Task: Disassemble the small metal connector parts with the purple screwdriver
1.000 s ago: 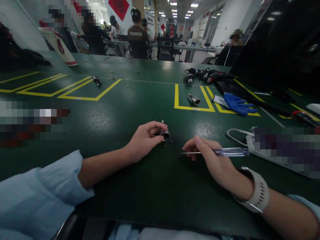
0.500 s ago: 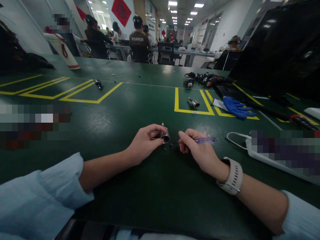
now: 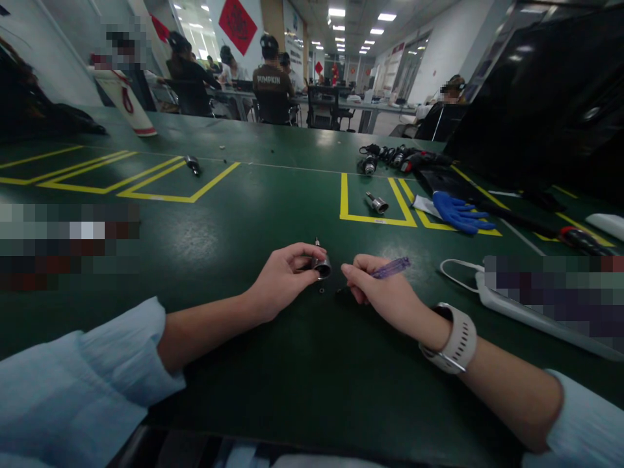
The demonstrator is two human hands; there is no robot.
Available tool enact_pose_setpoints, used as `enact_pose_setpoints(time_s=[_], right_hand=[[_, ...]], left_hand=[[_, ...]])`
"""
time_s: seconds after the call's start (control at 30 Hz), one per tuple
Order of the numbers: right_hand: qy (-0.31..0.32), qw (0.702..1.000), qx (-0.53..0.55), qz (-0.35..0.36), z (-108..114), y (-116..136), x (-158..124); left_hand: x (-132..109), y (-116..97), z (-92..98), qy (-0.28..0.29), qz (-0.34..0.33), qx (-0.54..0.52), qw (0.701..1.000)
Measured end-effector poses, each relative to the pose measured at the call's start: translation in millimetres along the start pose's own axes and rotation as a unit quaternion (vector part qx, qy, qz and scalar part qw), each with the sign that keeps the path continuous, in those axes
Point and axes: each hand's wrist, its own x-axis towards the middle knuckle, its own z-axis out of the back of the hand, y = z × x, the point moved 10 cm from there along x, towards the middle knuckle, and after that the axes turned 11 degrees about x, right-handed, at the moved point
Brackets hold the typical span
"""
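My left hand (image 3: 283,279) is closed around a shiny metal cup-shaped part (image 3: 322,267), pinching it between thumb and fingers above the table. Its hollow end faces me and a thin stem points away. My right hand (image 3: 377,279) grips a small screwdriver with a see-through purple handle (image 3: 392,267), which slants up over the hand. The driver's dark tip points down and left at the table, where a tiny dark piece lies at or near it; whether they touch I cannot tell. Just below the metal part rests a tiny ring-like piece (image 3: 322,290).
A similar metal part (image 3: 377,203) lies inside a yellow-taped box, another (image 3: 193,166) at far left. A blue glove (image 3: 463,212), cables with dark tools (image 3: 400,156) and a white-edged tray (image 3: 536,318) occupy the right. A white cup (image 3: 127,104) stands at back left; people sit beyond.
My right hand has shifted slightly left, and the screwdriver has tilted, handle higher and tip lower toward the table. The left hand and its metal part have hardly moved.
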Motion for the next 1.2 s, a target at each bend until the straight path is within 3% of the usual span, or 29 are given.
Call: enact_pose_setpoints(time_s=[0.27, 0.4, 0.5, 0.8, 1.2], right_hand=[[-0.017, 0.988, 0.106, 0.109, 4, 6, -9], [-0.035, 0.98, 0.086, 0.178, 9, 20, -19], [-0.013, 0.973, 0.05, 0.224, 3, 31, -25], [-0.028, 0.97, -0.02, 0.241, -3, 30, -22], [0.01, 0.945, -0.117, 0.307, -21, 40, -31]], left_hand=[[1, 6, 9.1, -0.037, 0.005, -0.062, 0.997], [1, 5, 9.3, -0.039, -0.003, -0.062, 0.997], [1, 4, 9.5, -0.044, -0.008, -0.057, 0.997], [1, 0, 8.3, -0.037, -0.02, -0.042, 0.998], [-1, -6, 6.3, -0.037, -0.034, 0.018, 0.999]])
